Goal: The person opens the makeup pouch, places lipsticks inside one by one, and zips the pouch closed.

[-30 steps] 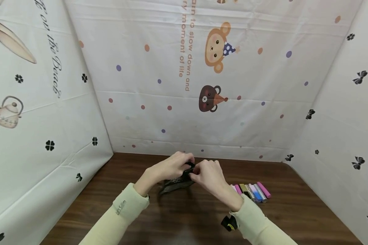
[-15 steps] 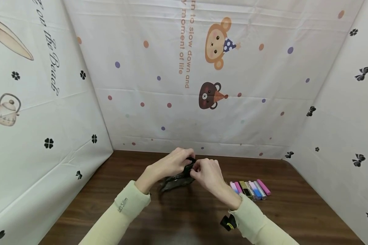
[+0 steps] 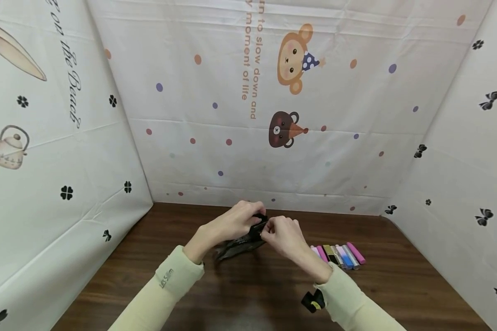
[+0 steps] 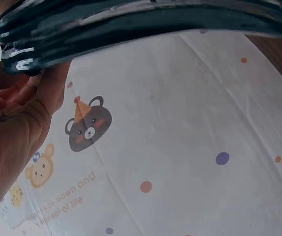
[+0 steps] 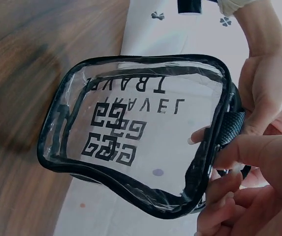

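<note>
A clear travel toiletry bag [image 3: 237, 247] with black trim is held over the table, its "TRAVEL" lettering and square black print facing the right wrist camera. My left hand [image 3: 239, 219] grips the bag's top by the black woven strap [image 5: 232, 129]. Close beside it, the thumb and fingers of my right hand [image 3: 285, 235] pinch at the black top edge; what sits between those fingertips is hidden. One left fingertip shows through the clear panel in the right wrist view. The left wrist view has the dark side of the bag [image 4: 131, 37] above my left hand [image 4: 25, 115].
Several slim tubes in pink, blue, silver and black-gold [image 3: 338, 256] lie in a row on the dark wooden table [image 3: 240, 294], right of my hands. Printed white sheets [image 3: 190, 156] wall the table at the back and both sides.
My right hand has shifted slightly to the right at the bag's top edge, and the left hand has moved a little with the bag. The row of tubes stays put.
</note>
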Tool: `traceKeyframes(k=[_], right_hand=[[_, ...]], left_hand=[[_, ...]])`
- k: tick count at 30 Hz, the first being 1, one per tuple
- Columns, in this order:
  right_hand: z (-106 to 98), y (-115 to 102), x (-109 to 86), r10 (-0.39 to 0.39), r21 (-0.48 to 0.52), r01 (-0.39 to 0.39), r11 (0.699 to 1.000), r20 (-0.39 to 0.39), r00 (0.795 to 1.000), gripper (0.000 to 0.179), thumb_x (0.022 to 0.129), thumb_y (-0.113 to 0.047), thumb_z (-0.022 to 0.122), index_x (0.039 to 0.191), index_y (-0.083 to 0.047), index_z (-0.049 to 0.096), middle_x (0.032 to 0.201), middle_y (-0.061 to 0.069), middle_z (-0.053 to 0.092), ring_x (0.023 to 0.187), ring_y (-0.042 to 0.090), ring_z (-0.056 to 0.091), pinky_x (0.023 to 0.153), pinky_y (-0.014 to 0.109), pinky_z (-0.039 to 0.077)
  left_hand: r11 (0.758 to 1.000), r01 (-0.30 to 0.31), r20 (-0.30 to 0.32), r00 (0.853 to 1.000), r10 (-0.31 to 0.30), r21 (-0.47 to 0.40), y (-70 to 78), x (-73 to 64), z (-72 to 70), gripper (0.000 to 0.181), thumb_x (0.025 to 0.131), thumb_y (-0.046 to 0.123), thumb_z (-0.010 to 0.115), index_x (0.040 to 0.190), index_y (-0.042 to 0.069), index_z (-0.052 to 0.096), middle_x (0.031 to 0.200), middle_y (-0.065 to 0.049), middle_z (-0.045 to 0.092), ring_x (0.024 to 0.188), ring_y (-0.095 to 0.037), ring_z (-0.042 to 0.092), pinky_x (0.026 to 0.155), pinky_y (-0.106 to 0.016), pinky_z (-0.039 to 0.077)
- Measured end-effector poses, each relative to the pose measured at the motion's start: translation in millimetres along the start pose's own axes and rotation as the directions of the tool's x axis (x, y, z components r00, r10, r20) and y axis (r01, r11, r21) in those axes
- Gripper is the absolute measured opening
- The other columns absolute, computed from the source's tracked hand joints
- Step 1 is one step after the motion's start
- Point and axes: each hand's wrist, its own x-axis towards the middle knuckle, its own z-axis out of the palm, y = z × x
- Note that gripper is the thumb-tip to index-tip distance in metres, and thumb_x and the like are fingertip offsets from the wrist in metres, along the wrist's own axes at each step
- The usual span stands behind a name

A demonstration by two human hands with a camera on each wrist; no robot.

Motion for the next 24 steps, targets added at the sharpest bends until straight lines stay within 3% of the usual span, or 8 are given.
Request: traceKeyframes(k=[4, 8, 21, 24], right_hand=[[-3.7, 4.7, -0.7, 0.036, 0.159, -0.051, 0.986, 0.097, 0.995, 0.021, 0.085, -0.011, 0.064, 0.063, -0.011, 0.063, 0.053, -0.004, 0.051, 0.045, 0.008, 0.037, 0.052, 0.022, 0.030], [-5.1, 7.4, 0.2, 0.057, 0.215, -0.087, 0.973, 0.142, 0.988, 0.023, 0.086, -0.016, 0.067, 0.064, -0.009, 0.063, 0.053, -0.004, 0.051, 0.044, 0.008, 0.036, 0.046, 0.021, 0.029], [3.7, 10.0, 3.5, 0.112, 0.198, -0.118, 0.973, 0.040, 0.993, 0.019, 0.075, -0.012, 0.067, 0.058, -0.009, 0.061, 0.052, -0.005, 0.053, 0.048, 0.008, 0.042, 0.051, 0.022, 0.035], [4.0, 8.9, 2.5, 0.103, 0.146, -0.107, 0.984, 0.035, 0.994, 0.021, 0.075, -0.012, 0.066, 0.056, -0.011, 0.056, 0.050, -0.006, 0.048, 0.046, 0.008, 0.038, 0.048, 0.022, 0.030]], left_hand=[[1.000, -0.016, -0.007, 1.000, 0.016, -0.010, 0.3, -0.4, 2.5, 0.012, 0.095, 0.001, 0.056, 0.105, 0.006, 0.060, 0.098, -0.006, 0.067, 0.077, -0.013, 0.055, 0.070, -0.024, 0.047], [1.000, -0.016, -0.013, 1.000, 0.016, -0.012, 1.2, -0.3, 3.7, 0.013, 0.095, 0.002, 0.056, 0.106, 0.007, 0.060, 0.100, -0.007, 0.068, 0.084, -0.015, 0.059, 0.075, -0.027, 0.049], [0.999, -0.041, -0.051, 0.998, 0.041, -0.008, 3.6, 4.9, 9.0, 0.013, 0.094, -0.001, 0.056, 0.103, 0.006, 0.061, 0.099, -0.007, 0.069, 0.087, -0.016, 0.063, 0.077, -0.027, 0.051], [0.999, -0.041, -0.045, 0.998, 0.040, -0.010, 2.7, 6.2, 9.2, 0.012, 0.095, 0.001, 0.055, 0.103, 0.007, 0.061, 0.099, -0.005, 0.069, 0.087, -0.015, 0.063, 0.077, -0.027, 0.051]])
